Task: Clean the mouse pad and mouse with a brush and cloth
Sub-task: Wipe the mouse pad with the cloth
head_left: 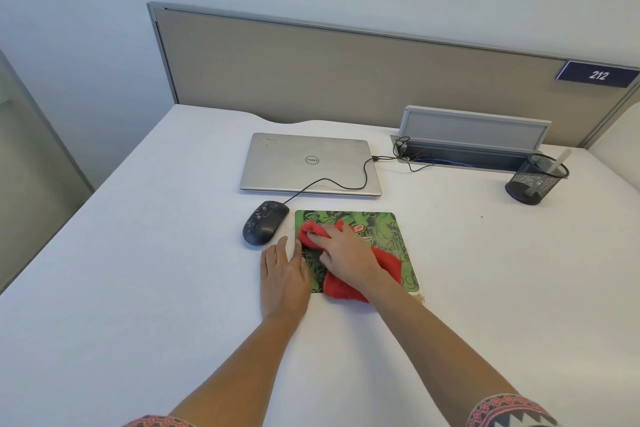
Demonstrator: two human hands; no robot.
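from the head view, the white counter (138, 270) stretches wide to the left and right of the mouse pad (379, 226). a partition (311, 62) closes its far edge. the pad lies mid-counter, near the closed laptop (308, 163). our left hand (284, 274) rests flat, fingers straight, at the pad's left edge. our right hand (349, 256) presses spread fingers onto the red cloth (341, 286) on the pad. the mouse (265, 222) sits just left of the pad. far right, a mesh cup (535, 182) holds a pale handle (559, 161). an open cable tray (474, 128) holds wires (412, 158).
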